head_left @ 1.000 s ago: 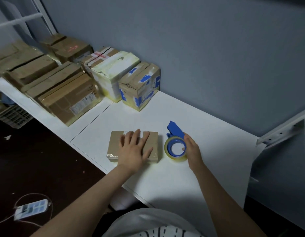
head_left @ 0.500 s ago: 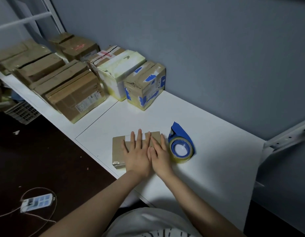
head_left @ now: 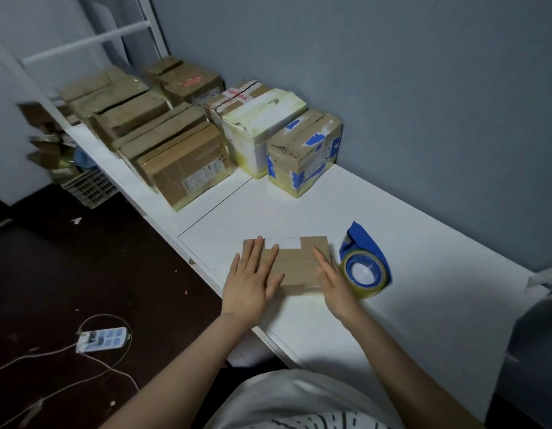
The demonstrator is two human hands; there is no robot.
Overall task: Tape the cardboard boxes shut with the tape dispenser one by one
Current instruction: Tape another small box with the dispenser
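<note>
Floor: A white power strip [head_left: 101,339] with its cords lies on the dark floor, below the front edge of the table [head_left: 423,305].
Your left hand [head_left: 251,284]: It lies flat on the left end of the small box [head_left: 296,264]. The fingers are straight and spread, and they grip nothing.
Your right hand [head_left: 336,283]: It lies flat on the right end of the same box. The fingers are straight and close together, and they hold nothing.
Small box: It sits near the front edge of the table, under both your hands. Its flaps are down. A pale strip shows along its far side, but I can't tell if that is tape or a label.
Tape dispenser [head_left: 366,261]: It is blue with a roll on it. It lies on the table just to the right of the small box, right beside your right hand. No hand holds it.
What changed: A second ago your right hand was on the tape dispenser. Then both hands met in the middle of the box. Now they have slid apart to its two ends.
What it means: You seem to be rubbing the tape down flat, so this box looks almost done.
Next: You likely need to pick a new box.
Other boxes: The blue-patched box [head_left: 302,153], a pale box [head_left: 262,131] and the brown boxes [head_left: 182,156] stand in a row along the back edge, toward the far left corner.
</note>
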